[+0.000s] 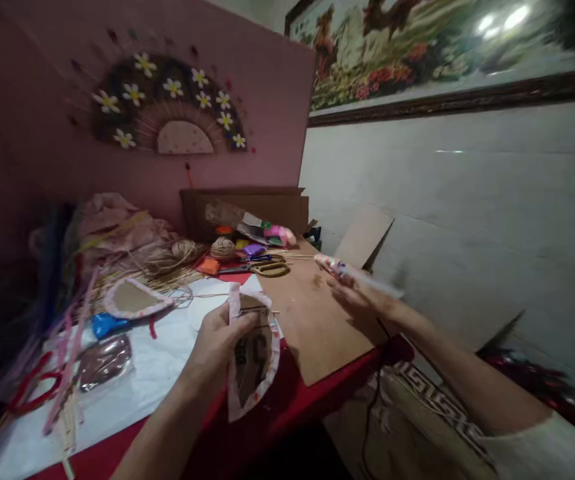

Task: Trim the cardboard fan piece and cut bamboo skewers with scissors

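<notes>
My left hand (217, 343) is closed on a leaf-shaped cardboard piece (253, 360) edged in pink paper, held upright over the red table's front edge. My right hand (354, 293) reaches out over a brown cardboard sheet (312, 320) and grips a blurred, long whitish tool (362, 277) with a coloured tip, possibly a glue gun. A dark cord hangs down below it. A second pink-edged cardboard piece (134, 299) lies flat on white paper to the left.
Yellow-handled scissors (262, 269), twine balls (223, 248), coloured scraps and a cardboard box (247, 210) sit at the back. Straw, red pipe cleaners (32, 393) and pink strips lie left. A flowered fan decoration (167, 107) hangs on the pink board. White wall stands right.
</notes>
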A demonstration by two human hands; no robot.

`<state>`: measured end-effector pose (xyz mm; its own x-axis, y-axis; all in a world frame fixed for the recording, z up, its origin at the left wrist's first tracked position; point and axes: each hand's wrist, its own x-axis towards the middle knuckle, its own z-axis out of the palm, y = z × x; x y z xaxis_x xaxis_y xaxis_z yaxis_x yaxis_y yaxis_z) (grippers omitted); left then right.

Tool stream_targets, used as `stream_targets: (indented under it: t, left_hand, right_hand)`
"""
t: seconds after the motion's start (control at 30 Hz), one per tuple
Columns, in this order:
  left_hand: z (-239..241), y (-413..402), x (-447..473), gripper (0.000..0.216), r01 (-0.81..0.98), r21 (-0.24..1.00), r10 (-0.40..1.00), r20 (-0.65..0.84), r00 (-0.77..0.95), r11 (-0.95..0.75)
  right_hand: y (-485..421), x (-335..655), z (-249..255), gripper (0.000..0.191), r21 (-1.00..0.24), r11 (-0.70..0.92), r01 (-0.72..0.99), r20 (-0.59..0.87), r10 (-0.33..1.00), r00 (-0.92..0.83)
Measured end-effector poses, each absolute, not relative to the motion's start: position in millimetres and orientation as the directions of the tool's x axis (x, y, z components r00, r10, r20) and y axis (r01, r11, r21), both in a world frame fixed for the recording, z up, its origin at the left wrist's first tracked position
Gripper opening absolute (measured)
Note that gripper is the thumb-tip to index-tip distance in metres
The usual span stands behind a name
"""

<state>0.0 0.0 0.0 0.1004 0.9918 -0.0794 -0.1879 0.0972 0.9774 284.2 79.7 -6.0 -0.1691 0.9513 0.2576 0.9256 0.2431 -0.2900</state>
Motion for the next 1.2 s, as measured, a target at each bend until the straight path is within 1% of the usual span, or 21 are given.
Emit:
stream_targets:
  t: [0.1,0.2,0.33,0.37,0.43,0.47,0.5,0.53,0.57,0.6,0.63,0.7,0.77,0.8,0.87,0.97,1.07,1.2]
  left_hand:
    - [-1,1,1,0.017,-0.2,0.974,0.992,-0.088,0.095,0.106]
    - [-2,2,2,0.02,-0.216,0.971,0.991,-0.084,0.105,0.105]
    - [0,1,1,0.024,-0.264,0.959,0.989,-0.069,0.131,0.102]
    - [0,1,0,0.024,-0.281,0.955,0.987,-0.059,0.146,0.099]
    - [2,0,0,0.025,-0.316,0.944,0.982,-0.034,0.185,0.092]
    - [3,-1,0,0.025,-0.331,0.939,0.979,-0.02,0.202,0.088]
    - [3,-1,0,0.026,-0.347,0.934,0.976,-0.005,0.22,0.083]
    - [4,-2,0,0.026,-0.363,0.928,0.972,0.008,0.237,0.081]
    - [5,-3,0,0.026,-0.376,0.923,0.967,0.019,0.256,0.081]
    - [5,-3,0,0.027,-0.386,0.919,0.961,0.028,0.273,0.082]
    - [6,-3,0,0.027,-0.391,0.917,0.957,0.036,0.288,0.084]
    - [6,-3,0,0.028,-0.391,0.917,0.952,0.047,0.302,0.079]
    - [5,-3,0,0.029,-0.383,0.921,0.952,0.057,0.3,0.065]
    - [4,-2,-1,0.03,-0.376,0.925,0.952,0.063,0.298,0.056]
    - [2,-2,-1,0.03,-0.352,0.935,0.952,0.074,0.297,0.037]
    - [-2,-1,-2,0.03,-0.307,0.952,0.955,0.095,0.281,-0.004]
    - [-4,-1,-2,0.03,-0.268,0.963,0.961,0.097,0.257,-0.026]
    - [-4,0,-2,0.03,-0.234,0.972,0.968,0.089,0.236,-0.032]
  right_hand:
    - [69,295,-18,0.038,-0.256,0.246,0.935,0.225,0.956,-0.189]
    - [64,300,-24,0.04,-0.215,0.278,0.936,0.199,0.951,-0.237]
    - [65,297,-15,0.039,-0.164,0.333,0.929,0.144,0.939,-0.311]
    - [64,294,-9,0.038,-0.142,0.34,0.929,0.166,0.934,-0.316]
    - [59,282,5,0.032,-0.144,0.332,0.932,0.278,0.918,-0.284]
    - [55,273,12,0.028,-0.193,0.32,0.927,0.366,0.901,-0.235]
    - [50,262,19,0.025,-0.297,0.346,0.89,0.408,0.888,-0.209]
    - [44,249,26,0.027,-0.432,0.394,0.811,0.414,0.886,-0.211]
    - [38,235,31,0.028,-0.572,0.432,0.697,0.373,0.894,-0.248]
    - [32,222,34,0.027,-0.684,0.436,0.585,0.326,0.9,-0.29]
    - [27,209,37,0.023,-0.766,0.42,0.486,0.283,0.9,-0.332]
    - [20,189,39,0.025,-0.873,0.37,0.318,0.23,0.887,-0.401]
    - [17,178,38,0.029,-0.911,0.346,0.226,0.234,0.882,-0.409]
    - [17,176,37,0.032,-0.911,0.351,0.216,0.246,0.884,-0.397]
    - [17,175,37,0.037,-0.89,0.373,0.262,0.264,0.89,-0.372]
    - [18,176,38,0.038,-0.835,0.372,0.406,0.23,0.906,-0.356]
    - [17,176,40,0.032,-0.8,0.329,0.502,0.168,0.926,-0.338]
    - [17,176,41,0.013,-0.793,0.314,0.523,0.141,0.929,-0.343]
